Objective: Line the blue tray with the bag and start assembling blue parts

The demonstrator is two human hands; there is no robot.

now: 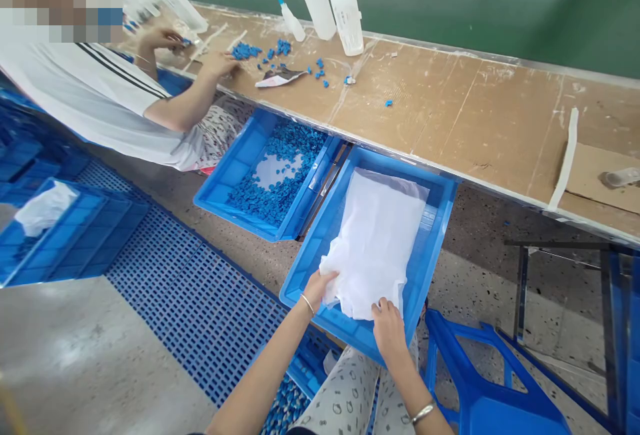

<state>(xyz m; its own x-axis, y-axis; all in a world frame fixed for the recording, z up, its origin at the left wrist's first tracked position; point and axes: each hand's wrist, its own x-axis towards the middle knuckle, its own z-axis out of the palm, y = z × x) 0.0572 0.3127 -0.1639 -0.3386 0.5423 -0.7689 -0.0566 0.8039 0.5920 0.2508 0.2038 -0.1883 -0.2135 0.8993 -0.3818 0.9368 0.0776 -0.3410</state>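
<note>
Thin white sheeting (377, 241), perhaps cloth or a flat bag, lies in a shallow blue tray (436, 248) in front of me. My left hand (320, 288) pinches its near left corner, thumb on top. At the near right edge, my right hand (389, 328) has its curled fingers closed on the same sheeting. The sheeting is crumpled along the near side and smoother toward the workbench. What lies beneath it in the tray is hidden.
A second blue tray (210, 191) holds many small blue parts. Glue-type bottles (347, 21) and loose blue pieces stand on the workbench (450, 115). A co-worker (115, 101) sits at left. Blue stool (500, 381) lower right; stacked crates (75, 235) at left.
</note>
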